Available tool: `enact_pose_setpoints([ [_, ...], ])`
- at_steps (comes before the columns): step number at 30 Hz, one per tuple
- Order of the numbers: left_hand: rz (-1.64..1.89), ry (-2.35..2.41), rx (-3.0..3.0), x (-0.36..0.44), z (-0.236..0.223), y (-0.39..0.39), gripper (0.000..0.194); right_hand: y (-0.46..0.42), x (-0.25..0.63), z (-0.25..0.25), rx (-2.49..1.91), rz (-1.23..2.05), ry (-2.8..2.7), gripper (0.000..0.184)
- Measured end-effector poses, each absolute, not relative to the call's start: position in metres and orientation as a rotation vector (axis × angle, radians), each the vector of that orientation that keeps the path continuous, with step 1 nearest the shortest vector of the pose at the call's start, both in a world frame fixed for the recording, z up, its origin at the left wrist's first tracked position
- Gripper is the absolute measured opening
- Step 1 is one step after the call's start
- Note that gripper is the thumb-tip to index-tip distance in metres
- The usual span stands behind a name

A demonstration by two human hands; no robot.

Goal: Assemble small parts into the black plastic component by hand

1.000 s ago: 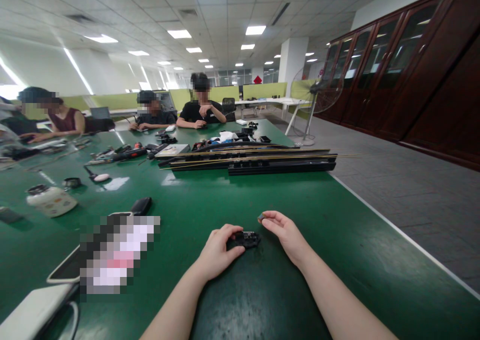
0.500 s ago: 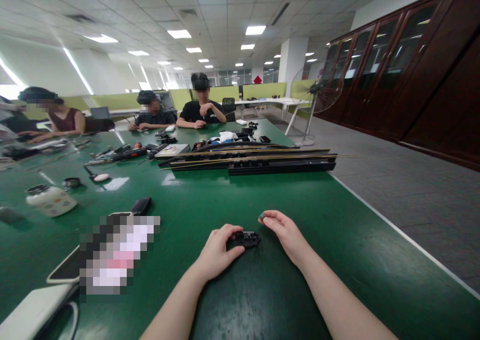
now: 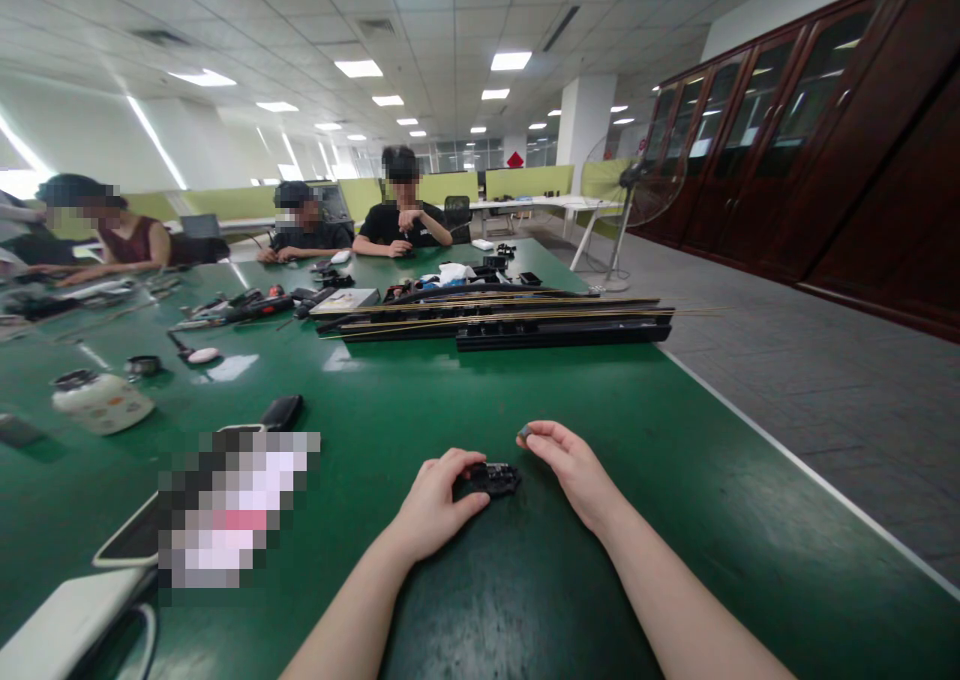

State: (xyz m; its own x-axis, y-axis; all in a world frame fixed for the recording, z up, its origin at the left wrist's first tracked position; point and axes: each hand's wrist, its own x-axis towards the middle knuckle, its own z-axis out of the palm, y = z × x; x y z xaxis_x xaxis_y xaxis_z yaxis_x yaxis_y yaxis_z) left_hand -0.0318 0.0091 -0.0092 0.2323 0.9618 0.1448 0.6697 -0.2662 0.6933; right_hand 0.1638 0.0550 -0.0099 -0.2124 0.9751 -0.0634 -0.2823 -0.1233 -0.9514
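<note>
Small piece [image 3: 524, 433]: tipped slightly since earlier — right hand [image 3: 571, 470] pinched it.
Black device [image 3: 500, 478]: lay leftward, long axis crosswise — I gripped its near-left end, left hand [image 3: 441, 500].

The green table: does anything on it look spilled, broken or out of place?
I see no spill. Only the small black device held in the left hand looks odd: small parts seem exposed on top, as if opened. Whether it's damaged, I can't tell.

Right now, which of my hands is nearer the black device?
Left. Your left hand holds the black device; your right hand is apart, off its right end.
</note>
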Motion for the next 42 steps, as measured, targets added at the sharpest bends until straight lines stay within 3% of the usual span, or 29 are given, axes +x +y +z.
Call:
enact_pose_setpoints([
  [42, 0.781, 1.491, 2.001, -0.0313, -0.0085, 0.0088, 0.037, 0.0539, 0.1642, -0.0101, -0.952, 1.551, -1.085, 0.025],
])
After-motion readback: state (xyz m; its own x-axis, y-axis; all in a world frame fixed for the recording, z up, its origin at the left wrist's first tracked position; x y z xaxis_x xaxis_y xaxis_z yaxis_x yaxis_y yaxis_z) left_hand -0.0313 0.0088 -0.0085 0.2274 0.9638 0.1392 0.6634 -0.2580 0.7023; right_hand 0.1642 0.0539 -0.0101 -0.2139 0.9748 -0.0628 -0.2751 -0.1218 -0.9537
